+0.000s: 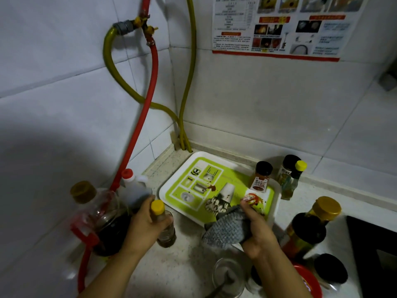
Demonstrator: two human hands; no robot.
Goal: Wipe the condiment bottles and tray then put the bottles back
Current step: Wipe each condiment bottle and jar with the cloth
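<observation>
Hands near edge: R hand (256, 231) bunches grey cloth (228, 230) over tray's (171, 191) near-right rim; L hand (144, 224) grips yellow-cap bottle (162, 222), upright on counter, just left of tray. Sauce stain (211, 187) lies far-left of cloth. Small bottle (261, 177) stands at far-right corner.

Red hose (150, 82) and yellow-green hose (120, 78) on white tiled wall, joined at a brass valve (142, 23); printed poster (279, 26) upper right; glass with spoon (228, 276) on speckled counter (171, 272).
</observation>
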